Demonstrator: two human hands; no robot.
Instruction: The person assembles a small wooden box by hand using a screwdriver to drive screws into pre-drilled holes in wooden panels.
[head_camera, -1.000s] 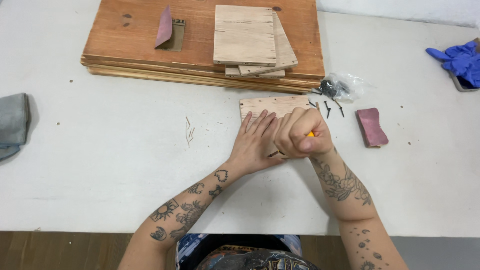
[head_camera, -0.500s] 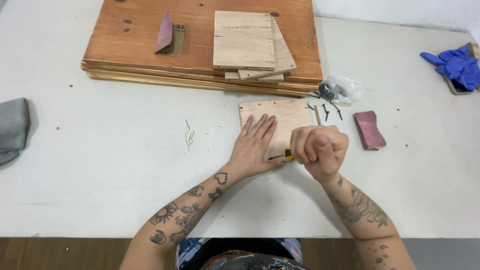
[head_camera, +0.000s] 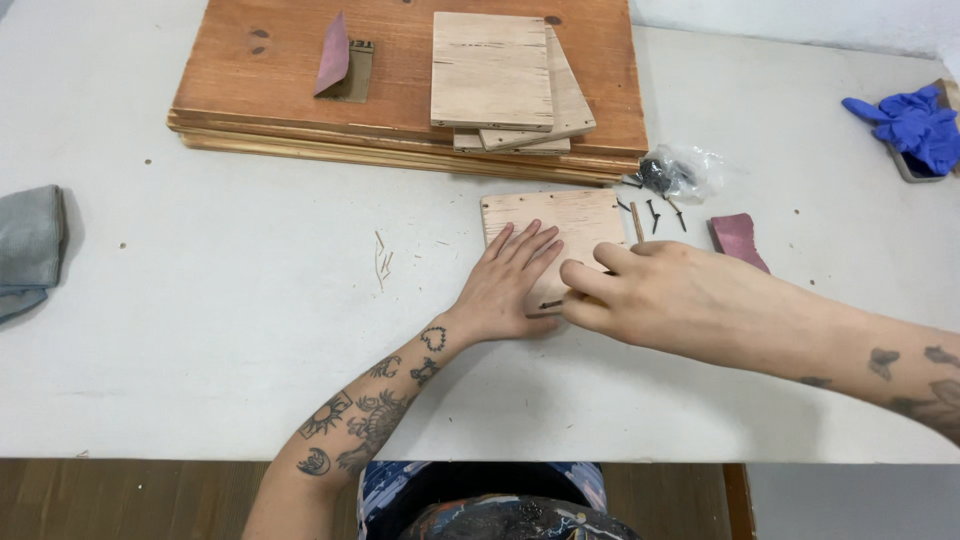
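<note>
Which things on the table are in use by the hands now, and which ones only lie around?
In use:
- small wooden panel, pressed flat by the left hand
- small dark piece at the right hand fingertips

Lying about:
- loose screws and plastic bag
- stacked wooden squares on the large boards
- sanding blocks
- blue gloves
- grey cloth

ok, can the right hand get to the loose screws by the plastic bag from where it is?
Probably yes. The right hand lies at the small wooden panel, and the loose screws lie just beyond it on bare table, nothing between.
</note>
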